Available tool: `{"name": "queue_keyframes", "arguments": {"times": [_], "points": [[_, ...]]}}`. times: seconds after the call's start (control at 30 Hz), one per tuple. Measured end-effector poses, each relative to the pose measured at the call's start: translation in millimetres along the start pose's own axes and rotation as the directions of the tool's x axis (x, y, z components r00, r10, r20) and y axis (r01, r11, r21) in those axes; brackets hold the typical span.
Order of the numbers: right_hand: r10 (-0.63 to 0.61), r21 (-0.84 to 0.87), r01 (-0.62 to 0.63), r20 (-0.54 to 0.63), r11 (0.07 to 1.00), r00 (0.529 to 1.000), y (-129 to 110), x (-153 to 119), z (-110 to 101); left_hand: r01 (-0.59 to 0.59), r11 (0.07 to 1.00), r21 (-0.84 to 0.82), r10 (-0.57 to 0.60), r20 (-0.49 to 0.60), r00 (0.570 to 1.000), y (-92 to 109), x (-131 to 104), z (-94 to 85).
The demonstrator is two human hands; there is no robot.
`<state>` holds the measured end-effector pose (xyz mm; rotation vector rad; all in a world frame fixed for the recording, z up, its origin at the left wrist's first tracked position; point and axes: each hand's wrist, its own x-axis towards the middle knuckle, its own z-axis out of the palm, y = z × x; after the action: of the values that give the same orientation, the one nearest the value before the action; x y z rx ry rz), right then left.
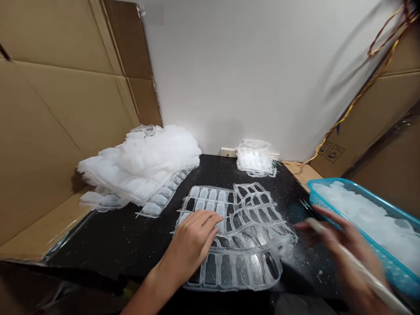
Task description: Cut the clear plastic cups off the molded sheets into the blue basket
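My left hand (197,234) rests with bent fingers on a translucent plastic sheet (211,194). Whitish tab-shaped pieces sit in its upper left part; the right and lower parts are cut-out frames with open slots. Its thumb and fingers are a little apart, and nothing shows in them. Blurred by motion, my right hand (351,249) is between the sheet and a blue basket (348,181). A long, pale, stick-like strip (361,267) runs along this hand and appears held in its fingers. Beside the basket, a dark tool with a forked metal tip (306,204) is partly hidden.
A tall heap of whitish plastic sheets (147,162) stands at the left. Several used-looking frames (254,157) are stacked by the wall near a socket (228,152). Cardboard (59,87) encloses both sides, and twisted wires (357,96) hang at the right. Translucent pieces fill the basket.
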<state>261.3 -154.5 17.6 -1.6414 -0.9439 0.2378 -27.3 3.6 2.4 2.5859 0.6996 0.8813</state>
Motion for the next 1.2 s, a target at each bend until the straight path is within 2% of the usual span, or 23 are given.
{"name": "queue_keyframes", "arguments": {"times": [0.07,0.1,0.13,0.2,0.27,0.4,0.53,0.67,0.77,0.83,0.9,0.93,0.97,1.0,1.03,1.07,1.1,1.13,1.17,1.2], "points": [[0.127,0.261,-0.179,0.204,0.949,0.971,-17.5,-4.6,54.4,0.021,0.998,-0.061,-0.019,0.034,0.999,-8.8,8.0,3.3],[0.16,0.305,-0.265,0.328,0.915,0.931,-22.3,-6.7,76.4,0.031,0.995,-0.091,-0.027,0.044,0.999,-12.0,9.8,5.4],[0.169,0.316,-0.311,0.404,0.897,0.899,-24.3,-8.3,93.7,0.042,0.992,-0.118,-0.036,0.052,0.998,-14.2,10.3,7.1],[0.173,0.295,-0.358,0.506,0.886,0.845,-21.3,-9.6,115.0,0.058,0.987,-0.148,-0.049,0.061,0.997,-15.9,8.6,8.9],[0.164,0.273,-0.361,0.548,0.892,0.82,-14.6,-9.1,123.1,0.059,0.987,-0.153,-0.048,0.077,0.996,-15.2,6.0,8.5],[0.131,0.271,-0.357,0.604,0.894,0.786,-8.2,-8.2,126.1,0.026,0.992,-0.122,-0.01,0.129,0.992,-13.5,5.2,5.5],[0.099,0.236,-0.31,0.627,0.921,0.773,-9.2,-8.9,129.2,-0.014,0.996,-0.087,0.027,0.157,0.987,-12.8,8.1,1.9],[0.077,0.195,-0.258,0.638,0.946,0.766,-7.5,-8.8,128.6,-0.126,0.989,0.076,0.105,0.239,0.965,-9.1,10.1,0.6],[0.053,0.157,-0.205,0.655,0.966,0.754,-5.2,-7.0,126.5,-0.206,0.948,0.241,0.137,0.274,0.952,-6.6,10.9,5.1],[0.058,0.127,-0.191,0.669,0.973,0.741,-3.7,-5.2,125.6,-0.202,0.947,0.252,0.157,0.186,0.97,-9.0,12.2,7.3],[0.069,0.103,-0.187,0.676,0.977,0.734,-1.8,-3.9,125.3,-0.079,0.993,0.092,0.083,-0.044,0.996,-16.7,14.6,4.0],[0.074,0.095,-0.186,0.676,0.978,0.733,-0.9,-3.6,125.2,0.004,0.998,-0.065,-0.017,-0.189,0.982,-22.4,16.0,-0.4],[0.076,0.089,-0.183,0.675,0.979,0.734,-0.2,-3.5,125.0,0.065,0.966,-0.252,-0.149,-0.333,0.931,-28.8,17.3,-6.6],[0.079,0.083,-0.182,0.675,0.98,0.733,0.3,-3.5,124.7,0.075,0.899,-0.431,-0.287,-0.453,0.844,-35.3,18.1,-14.0],[0.081,0.078,-0.18,0.674,0.981,0.734,0.4,-3.7,124.4,0.035,0.825,-0.564,-0.404,-0.544,0.736,-41.3,18.4,-22.1],[0.08,0.074,-0.174,0.672,0.982,0.736,-0.2,-3.9,124.1,-0.032,0.777,-0.629,-0.473,-0.617,0.629,-46.0,17.7,-30.1],[0.072,0.075,-0.163,0.667,0.984,0.741,-1.4,-4.1,123.9,-0.084,0.768,-0.635,-0.496,-0.673,0.549,-49.0,16.2,-37.1],[0.057,0.083,-0.148,0.658,0.985,0.751,-3.3,-4.3,123.9,-0.101,0.799,-0.592,-0.462,-0.713,0.527,-50.0,13.9,-42.6],[0.042,0.098,-0.138,0.646,0.985,0.762,-5.6,-4.4,124.4,-0.085,0.855,-0.512,-0.372,-0.718,0.588,-49.3,11.1,-46.0],[0.03,0.118,-0.135,0.634,0.984,0.773,-8.3,-4.5,125.3,-0.068,0.914,-0.399,-0.238,-0.664,0.709,-47.1,8.2,-47.3]]}}
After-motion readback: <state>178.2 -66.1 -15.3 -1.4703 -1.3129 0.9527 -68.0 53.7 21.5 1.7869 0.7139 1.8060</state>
